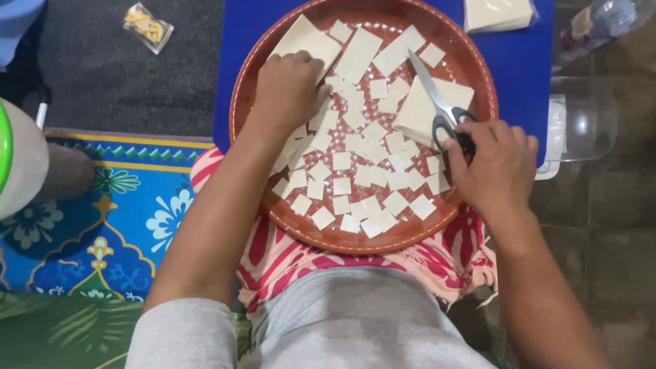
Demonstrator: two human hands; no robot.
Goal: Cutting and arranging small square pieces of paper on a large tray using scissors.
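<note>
A round brown tray holds several small pale cut squares and a few larger pale sheets. My left hand rests palm down on the pieces at the tray's left side, touching a large sheet. At the tray's right side my right hand grips the black handles of scissors. Their shut blades point up and left across a stack of larger sheets.
The tray sits on a blue surface and a pink-and-white patterned cloth. A stack of pale sheets lies at the top right. Clear plastic containers stand to the right, a small clear bag at the top left, a patterned mat at left.
</note>
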